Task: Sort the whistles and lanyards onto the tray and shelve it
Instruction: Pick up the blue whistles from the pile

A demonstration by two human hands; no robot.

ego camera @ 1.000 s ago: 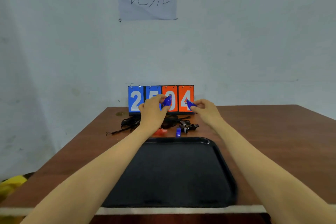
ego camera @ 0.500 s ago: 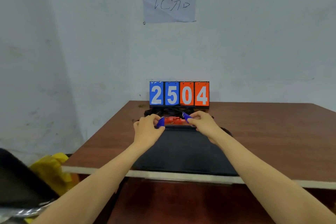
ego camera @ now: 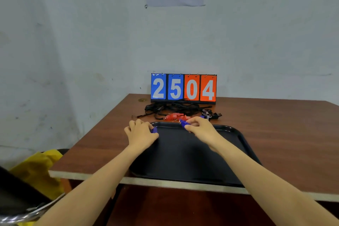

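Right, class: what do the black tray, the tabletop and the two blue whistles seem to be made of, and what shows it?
Black tray: probably plastic, matt with faint sheen; moulded raised rim, rounded corners.
Tabletop: likely wood-look laminate over board; reddish-brown top, pale front edge strip.
Blue whistles: probably plastic; uniform bright colour, too small to be sure.

Dim, even indoor light — soft shadows, slight overall blur, wide-angle bending at the edges.
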